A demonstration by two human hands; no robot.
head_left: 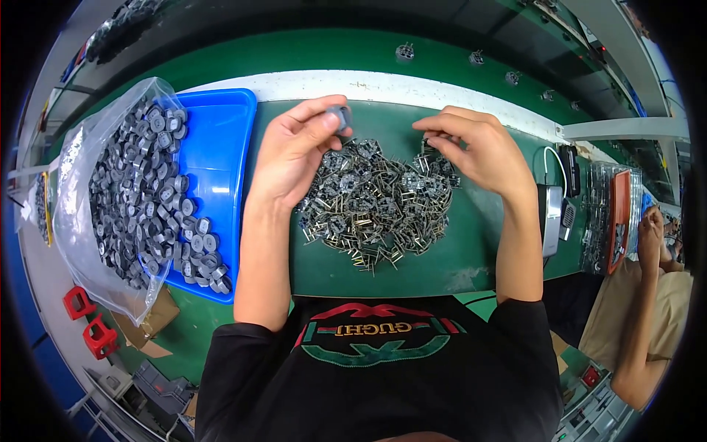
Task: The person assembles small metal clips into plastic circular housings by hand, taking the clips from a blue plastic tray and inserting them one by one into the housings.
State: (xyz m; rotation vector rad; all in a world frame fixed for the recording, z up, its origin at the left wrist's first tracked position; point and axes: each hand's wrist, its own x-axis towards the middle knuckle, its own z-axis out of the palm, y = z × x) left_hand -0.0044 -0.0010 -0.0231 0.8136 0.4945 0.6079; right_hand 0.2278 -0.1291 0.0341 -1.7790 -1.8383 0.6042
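My left hand (294, 147) is closed round a small grey round plastic cap (340, 118), held between thumb and fingers above the left edge of a pile. The pile (375, 206) is made of small dark circuit parts with thin metal pins, heaped on the green tabletop (471, 250). Over its right edge, my right hand (475, 147) pinches a small pinned circuit part (425, 156), partly hidden by the fingertips. To the left, many more grey caps (147, 184) fill a clear plastic bag (70, 199) resting in a blue tray (221, 147).
Beyond a white ledge (353, 86), several small assembled parts (404, 51) stand spaced along a green belt (294, 55). A silver box (551, 221) with a white cable is at the right. A co-worker's arm (639, 324) shows far right, beside an orange-red tray (618, 221).
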